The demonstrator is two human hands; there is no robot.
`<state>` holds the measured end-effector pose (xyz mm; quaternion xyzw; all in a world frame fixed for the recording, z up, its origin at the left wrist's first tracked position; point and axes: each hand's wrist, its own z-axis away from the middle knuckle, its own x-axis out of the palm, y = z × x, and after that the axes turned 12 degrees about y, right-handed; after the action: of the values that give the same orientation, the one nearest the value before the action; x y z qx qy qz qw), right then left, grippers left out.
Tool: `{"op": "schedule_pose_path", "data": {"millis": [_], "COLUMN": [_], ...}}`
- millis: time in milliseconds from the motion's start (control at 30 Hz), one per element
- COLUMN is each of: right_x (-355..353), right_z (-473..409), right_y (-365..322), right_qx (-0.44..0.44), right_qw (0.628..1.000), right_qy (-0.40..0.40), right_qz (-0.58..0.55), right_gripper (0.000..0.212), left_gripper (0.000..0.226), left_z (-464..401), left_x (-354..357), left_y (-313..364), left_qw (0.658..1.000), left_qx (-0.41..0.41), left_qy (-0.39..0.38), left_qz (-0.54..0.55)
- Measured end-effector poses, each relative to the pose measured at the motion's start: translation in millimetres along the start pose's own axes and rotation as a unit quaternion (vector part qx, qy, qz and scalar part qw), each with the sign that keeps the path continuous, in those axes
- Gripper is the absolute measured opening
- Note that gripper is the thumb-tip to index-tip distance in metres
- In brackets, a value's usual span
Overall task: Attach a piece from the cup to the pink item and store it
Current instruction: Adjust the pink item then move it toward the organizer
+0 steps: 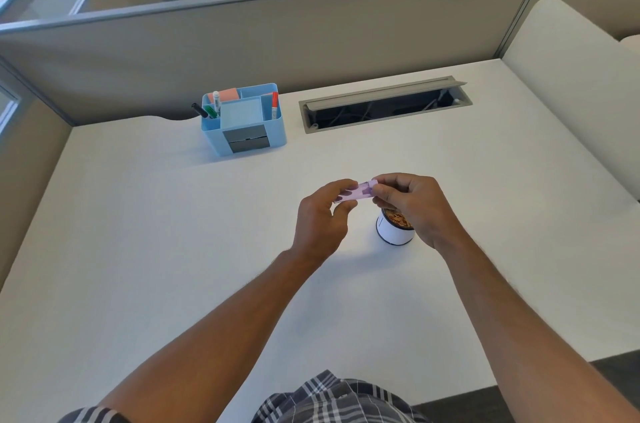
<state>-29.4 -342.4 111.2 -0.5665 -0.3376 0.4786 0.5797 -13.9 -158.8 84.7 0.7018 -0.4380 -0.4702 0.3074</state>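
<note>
Pinching from both ends, the two hands held the pink item [356, 192] in the air above the white desk [173, 232], just beyond the cup [393, 232]. The left hand [323, 215] had its thumb and fingers curled narrowly around the item's left end, thumb underneath and fingertips over the top. The right hand [412, 206] closed its thumb and forefinger on the right end, with the other fingers bent in toward the palm. Whether a small piece sat between the right fingertips could not be told, for the fingers hid that spot.

The pink item looked like a small, flat, folded slip, pale pink-lilac with darker purple markings, lying roughly level between the hands.

The cup stood upright on the desk, white with a dark band at its base, and partly covered by the right hand. Small brownish pieces showed inside it.

Farther back on the desk, well apart from the hands, stood a blue organiser [244, 121] with markers and note pads in its compartments. To its right lay an open cable slot [384, 106] set into the desk.
</note>
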Motion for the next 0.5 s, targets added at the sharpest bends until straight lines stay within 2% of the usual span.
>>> {"op": "schedule_pose_path", "data": {"millis": [300, 500], "right_x": [17, 42], "right_z": [-1, 1], "right_y": [2, 15], "right_qx": [-0.008, 0.021], "right_qw": [1.000, 0.999], "right_qy": [-0.002, -0.021], "right_qz": [-0.002, -0.016], "right_gripper": [0.010, 0.016], "left_gripper": [0.031, 0.031], "left_z": [-3, -4], "left_x": [-5, -24], "left_y": [-7, -28], "left_qw": [0.999, 0.992], "left_qx": [-0.029, 0.043], "left_qy": [0.009, -0.038], "left_qz": [-0.016, -0.109]}}
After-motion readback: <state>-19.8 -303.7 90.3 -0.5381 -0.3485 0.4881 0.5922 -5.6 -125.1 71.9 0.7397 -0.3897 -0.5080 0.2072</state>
